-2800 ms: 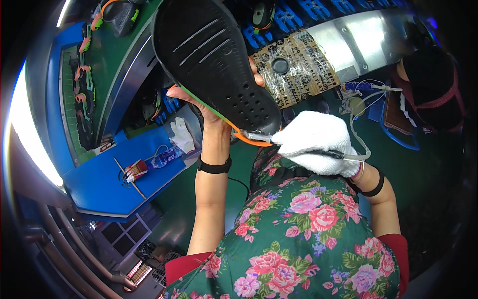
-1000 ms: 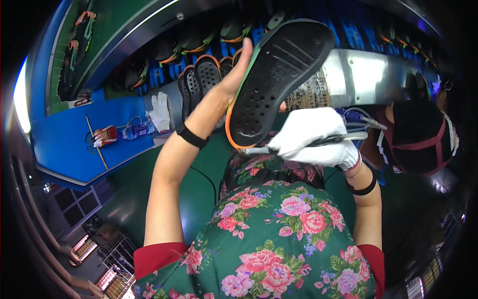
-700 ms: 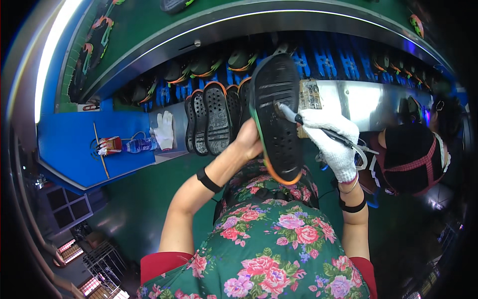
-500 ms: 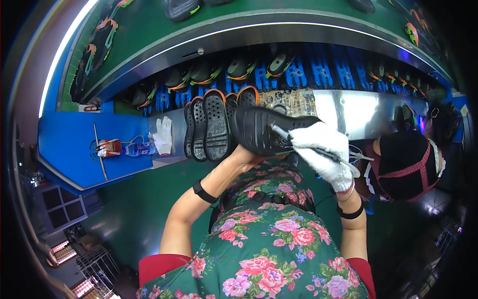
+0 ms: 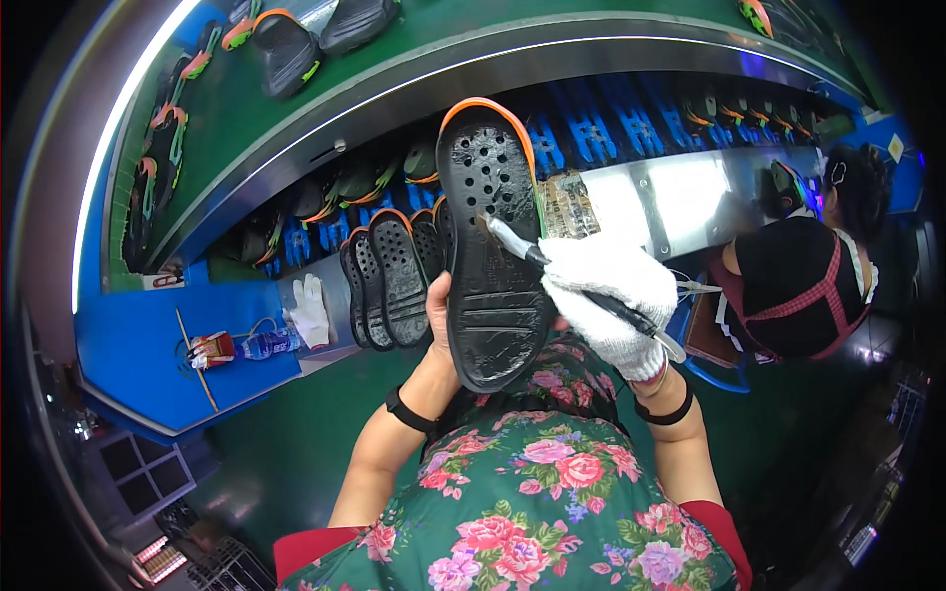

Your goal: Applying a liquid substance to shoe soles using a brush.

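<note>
In front of me a black shoe sole (image 5: 493,325) with an orange rim and round holes stands toe up, its face turned toward me. My bare left hand (image 5: 439,320) is closed around its left edge, the thumb in sight and most fingers hidden behind. My right hand (image 5: 609,295), in a white knit glove, grips a slim pen-like brush (image 5: 517,241) with a black and grey handle. The brush tip meets the sole's face just below the holes. Part of the sole's surface shines as if wet. Several more soles (image 5: 399,276) lean in a row at the left.
A metal ledge (image 5: 680,187) runs beyond the sole, with blue racks (image 5: 591,123) of shoes behind and a green conveyor (image 5: 414,54) above. On the blue side table (image 5: 128,335) are a bottle (image 5: 271,343) and a white glove (image 5: 310,313). A co-worker (image 5: 798,266) sits at right.
The sole has swung from lying crosswise to upright, its holes now showing. My right hand has shifted slightly left, with the brush tip now farther up on the sole. My view has tilted.
</note>
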Available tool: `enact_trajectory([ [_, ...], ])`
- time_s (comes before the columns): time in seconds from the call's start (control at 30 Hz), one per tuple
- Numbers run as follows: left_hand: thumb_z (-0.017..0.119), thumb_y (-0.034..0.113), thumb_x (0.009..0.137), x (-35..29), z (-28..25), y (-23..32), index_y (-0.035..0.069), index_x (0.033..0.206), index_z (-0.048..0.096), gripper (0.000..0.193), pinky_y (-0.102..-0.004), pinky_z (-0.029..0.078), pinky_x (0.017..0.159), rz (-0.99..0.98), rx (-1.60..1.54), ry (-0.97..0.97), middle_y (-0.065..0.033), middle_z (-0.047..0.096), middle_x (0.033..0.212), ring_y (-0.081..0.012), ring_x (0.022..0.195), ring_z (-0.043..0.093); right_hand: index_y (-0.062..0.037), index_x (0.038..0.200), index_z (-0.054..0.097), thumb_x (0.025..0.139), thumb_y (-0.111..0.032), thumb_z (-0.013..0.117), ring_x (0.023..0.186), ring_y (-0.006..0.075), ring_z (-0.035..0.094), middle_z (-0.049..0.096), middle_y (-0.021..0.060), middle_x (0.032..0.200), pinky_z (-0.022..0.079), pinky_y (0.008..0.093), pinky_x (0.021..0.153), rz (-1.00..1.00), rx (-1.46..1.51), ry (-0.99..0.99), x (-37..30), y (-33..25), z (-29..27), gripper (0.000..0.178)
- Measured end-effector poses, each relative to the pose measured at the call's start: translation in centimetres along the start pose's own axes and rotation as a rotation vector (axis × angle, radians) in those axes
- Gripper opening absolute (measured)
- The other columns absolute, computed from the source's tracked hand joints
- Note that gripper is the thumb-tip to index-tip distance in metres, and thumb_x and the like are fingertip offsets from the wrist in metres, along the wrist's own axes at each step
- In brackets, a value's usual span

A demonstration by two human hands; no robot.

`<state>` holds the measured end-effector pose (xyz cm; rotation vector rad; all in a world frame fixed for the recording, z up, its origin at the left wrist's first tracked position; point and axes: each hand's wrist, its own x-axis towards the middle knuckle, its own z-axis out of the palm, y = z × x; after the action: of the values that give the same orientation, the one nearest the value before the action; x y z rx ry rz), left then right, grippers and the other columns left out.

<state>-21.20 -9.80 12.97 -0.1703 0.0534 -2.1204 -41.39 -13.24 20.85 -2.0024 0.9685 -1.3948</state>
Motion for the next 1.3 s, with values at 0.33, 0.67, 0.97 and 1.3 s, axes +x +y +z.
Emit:
enact_trajectory([
  [0.33, 0.049, 0.074, 0.095, 0.0, -0.6, -2.2, 0.013, 0.163, 0.029, 0.094, -0.0579, 0.034, 0.122, -0.036, 0.499, 0.433, -0.0160, 0.039, 0.162, -0.0378, 0.146, 0.042, -0.0075, 0.127, 0.073, 0.080, -0.004, 0.073, 0.114, 0.0311, 0.068, 0.072, 0.0114, 0.127, 0.054, 0.0420, 0.096, -0.180, -0.230, -0.111, 1.8, 0.5, -0.8, 0.046],
  [0.67, 0.042, 0.076, 0.096, 0.7, -0.4, -1.2, 0.013, 0.163, 0.027, 0.093, -0.0565, 0.030, 0.123, -0.065, 0.588, 0.476, -0.0152, 0.035, 0.165, -0.0378, 0.148, 0.039, -0.0035, 0.122, 0.073, 0.080, -0.001, 0.073, 0.105, 0.0345, 0.071, 0.073, 0.0165, 0.121, 0.056, 0.0426, 0.091, -0.122, -0.064, 0.007, 1.8, 1.1, -1.2, 0.042],
  [0.97, 0.034, 0.079, 0.097, 2.4, -1.3, -0.1, 0.010, 0.161, 0.031, 0.094, -0.0526, 0.038, 0.120, 0.048, 0.073, 0.124, -0.0151, 0.044, 0.159, -0.0341, 0.143, 0.047, -0.0071, 0.107, 0.079, 0.079, 0.000, 0.078, 0.095, 0.0276, 0.073, 0.077, 0.0107, 0.110, 0.059, 0.0367, 0.083, -0.097, 0.037, 0.193, 1.9, 2.4, 0.5, 0.029],
  [1.3, 0.039, 0.080, 0.096, 5.5, -1.6, -1.1, 0.011, 0.159, 0.034, 0.093, -0.0505, 0.037, 0.120, 0.164, 0.538, 0.387, -0.0138, 0.048, 0.155, -0.0338, 0.140, 0.049, -0.0065, 0.115, 0.076, 0.086, -0.006, 0.075, 0.101, 0.0290, 0.073, 0.076, 0.0119, 0.116, 0.055, 0.0395, 0.095, -0.080, 0.081, 0.097, -0.5, 2.8, -0.2, 0.029],
])
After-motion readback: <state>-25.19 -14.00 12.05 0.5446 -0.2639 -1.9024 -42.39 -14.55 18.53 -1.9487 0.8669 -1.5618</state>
